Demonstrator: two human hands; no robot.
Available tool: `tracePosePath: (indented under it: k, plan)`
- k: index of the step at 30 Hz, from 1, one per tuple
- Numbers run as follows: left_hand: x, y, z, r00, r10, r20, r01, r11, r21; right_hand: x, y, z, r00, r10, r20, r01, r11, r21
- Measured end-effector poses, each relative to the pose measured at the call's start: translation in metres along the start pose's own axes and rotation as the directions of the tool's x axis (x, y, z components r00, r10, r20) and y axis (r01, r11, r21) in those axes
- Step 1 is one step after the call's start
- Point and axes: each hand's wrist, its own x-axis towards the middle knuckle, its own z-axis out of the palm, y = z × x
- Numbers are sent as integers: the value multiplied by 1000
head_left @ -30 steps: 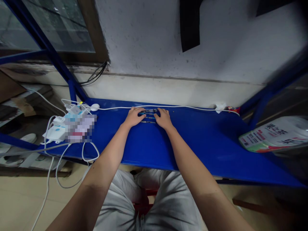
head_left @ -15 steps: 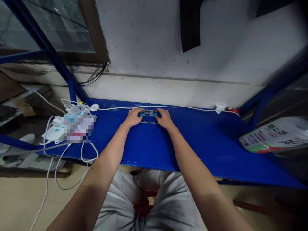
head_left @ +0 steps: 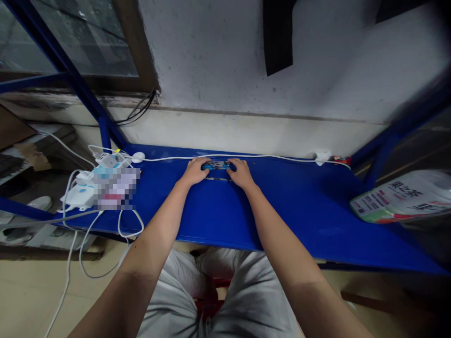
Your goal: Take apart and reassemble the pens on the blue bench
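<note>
Pens (head_left: 219, 165) closer together between two hands (head_left: 196, 172) (head_left: 241, 173), one pen (head_left: 217, 179) apart.

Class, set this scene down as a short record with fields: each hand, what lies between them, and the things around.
Left hand: at the left ends of the pens, thumb on the near side
Right hand: at their right ends, thumb on the near side
Pens: close side by side between the hands; exact count unclear
Lone pen: apart from the others, nearer the person
Table: blue
Cable: white, along the table's back
Left side: white power strips
Right side: bottle with printed label
</note>
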Motion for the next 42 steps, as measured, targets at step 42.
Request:
tracePosePath:
  k: [42]
  plan:
    - [-20,60,5,978,-183,99,139,220,-966,-41,-74,-17,899,94,428,-428,403,809]
